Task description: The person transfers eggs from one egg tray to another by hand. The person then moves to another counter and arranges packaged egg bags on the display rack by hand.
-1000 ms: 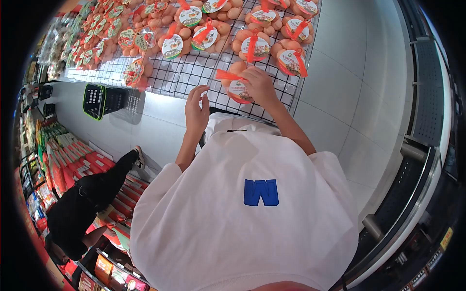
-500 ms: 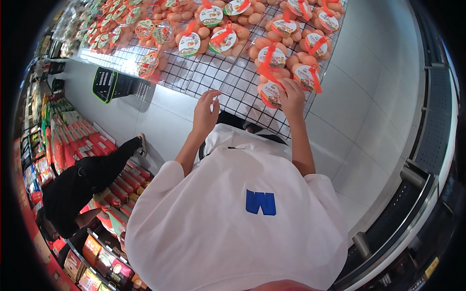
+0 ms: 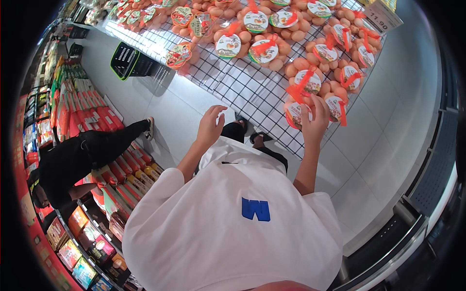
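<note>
My right hand [image 3: 316, 119] is at the near right corner of a wire-mesh rack [image 3: 252, 104], its fingers closed on the side of a net bag of eggs [image 3: 294, 115] with a round white label and red netting. The bag rests on the mesh, and my fingers hide part of it. Close beside that hand lies another egg bag [image 3: 335, 107]. My left hand [image 3: 209, 127] hovers off the rack's front edge, fingers curved and apart, holding nothing. Several more labelled egg bags [image 3: 262, 48] cover the back and right of the rack.
A price sign [image 3: 381, 17] reading 11.90 stands at the back right. A black basket with a green rim [image 3: 127, 60] is on the floor beyond the rack. To the left, a person in black [image 3: 73, 160] bends by shelves of packets [image 3: 87, 109]. A metal-edged counter [image 3: 427, 179] runs along the right.
The view has shifted, so the rack sits lower and further right and the price sign shows. My right hand stays at the same egg bag. My left hand remains off the rack's edge.
</note>
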{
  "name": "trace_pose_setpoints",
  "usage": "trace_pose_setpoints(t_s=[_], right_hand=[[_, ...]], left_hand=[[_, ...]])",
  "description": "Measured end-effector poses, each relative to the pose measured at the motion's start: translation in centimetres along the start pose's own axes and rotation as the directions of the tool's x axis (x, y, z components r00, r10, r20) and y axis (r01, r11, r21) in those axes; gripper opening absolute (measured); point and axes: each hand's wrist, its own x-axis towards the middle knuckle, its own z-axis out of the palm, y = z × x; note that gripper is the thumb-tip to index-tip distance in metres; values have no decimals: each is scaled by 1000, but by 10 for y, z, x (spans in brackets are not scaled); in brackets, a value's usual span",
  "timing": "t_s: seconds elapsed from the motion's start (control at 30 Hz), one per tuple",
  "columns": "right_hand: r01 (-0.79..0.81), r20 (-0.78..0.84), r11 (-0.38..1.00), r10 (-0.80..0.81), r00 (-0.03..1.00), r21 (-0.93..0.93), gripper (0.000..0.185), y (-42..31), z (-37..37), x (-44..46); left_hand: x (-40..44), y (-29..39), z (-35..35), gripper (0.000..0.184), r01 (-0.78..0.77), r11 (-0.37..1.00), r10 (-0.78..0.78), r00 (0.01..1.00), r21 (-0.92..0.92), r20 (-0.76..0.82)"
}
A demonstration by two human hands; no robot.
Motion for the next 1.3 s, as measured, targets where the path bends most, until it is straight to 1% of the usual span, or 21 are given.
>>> trace_pose_setpoints(t_s=[0.1,0.17,0.23,0.33,0.43,0.5,0.53,0.63,0.67,0.7,0.77,0.83,0.97,1.0,1.03,1.1,1.17,1.2,1.23,1.27,1.3], right_hand=[[75,-8,996,-75,997,46,32,-34,18,14],[102,3,992,-102,995,81,29,-55,41,21],[84,116,987,-100,988,134,26,-69,72,27],[46,179,991,-67,982,123,25,-90,113,37],[13,99,999,-18,995,46,24,-100,156,51],[-33,17,998,34,999,-51,24,-106,177,63],[-96,2,992,96,995,-80,24,-110,184,67],[-183,-73,970,174,982,-160,22,-119,198,82],[-192,-116,963,172,978,-187,21,-121,199,88],[-202,-160,957,170,972,-210,20,-122,199,93],[-233,-183,942,192,964,-240,20,-120,196,95],[-252,-205,941,206,957,-228,19,-117,193,95],[-260,-206,927,208,956,-269,20,-114,191,89],[-257,-234,922,192,953,-289,21,-110,190,88],[-256,-260,918,179,949,-304,22,-108,188,88],[-289,-273,922,218,937,-258,27,-102,181,90],[-294,-307,920,209,928,-260,29,-96,174,92],[-294,-321,922,207,924,-252,29,-93,170,94],[-265,-341,903,145,929,-337,30,-91,165,94],[-240,-354,875,85,931,-420,31,-88,161,93],[-243,-367,878,84,927,-412,31,-83,158,92]], left_hand=[[5,-10,-11,22,5,1000,-5,1000,3,13],[14,-18,-17,22,-70,998,70,997,6,12],[26,-21,-27,22,-53,997,54,998,-56,25],[46,-42,-42,22,-25,989,38,996,-149,82],[76,-69,-67,23,-32,984,64,982,-174,178],[103,-90,-77,23,-38,951,109,970,-308,216],[116,-93,-86,24,-54,950,136,958,-307,253],[156,-87,-116,25,-128,938,250,892,-321,377],[164,-86,-121,26,-121,891,307,870,-438,385],[173,-84,-125,26,-130,886,322,864,-446,387],[187,-76,-131,26,-244,868,433,799,-432,417],[197,-67,-130,27,-236,852,450,787,-468,422],[217,-56,-122,29,-300,854,471,793,-426,386],[219,-58,-116,31,-364,841,496,813,-399,304],[219,-56,-115,32,-423,830,518,826,-363,222],[221,-55,-117,33,-455,841,524,819,-291,234],[222,-56,-112,35,-532,822,562,815,-201,140],[224,-58,-109,36,-542,825,563,810,-157,165],[225,-60,-106,36,-553,819,573,803,-152,166],[226,-60,-101,37,-589,806,592,798,-60,114],[228,-60,-97,37,-617,786,614,787,36,62]])
